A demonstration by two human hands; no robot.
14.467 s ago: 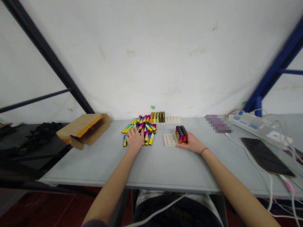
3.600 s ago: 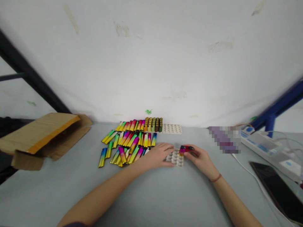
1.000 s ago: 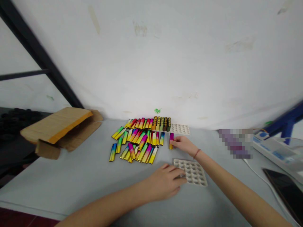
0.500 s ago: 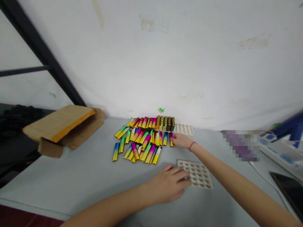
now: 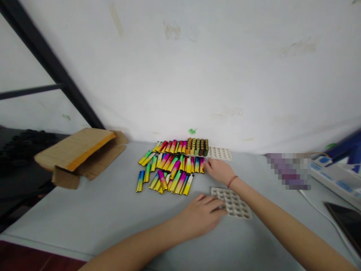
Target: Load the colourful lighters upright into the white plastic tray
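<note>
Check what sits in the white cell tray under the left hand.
The cells of the white tray that show are all bare, no lighters in them. The left hand rests on its near-left corner, with the fingers covering a few cells, so those stay unseen.

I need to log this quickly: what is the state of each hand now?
Left hand: open, flat, fingers resting on the white tray.
Right hand: open, holding nothing, fingertips at the rainbow lighters.

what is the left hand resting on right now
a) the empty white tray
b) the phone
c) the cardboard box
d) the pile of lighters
a: the left hand lies with its fingers on the near edge of the empty white tray, apart from the lighters and the cardboard box.
</note>
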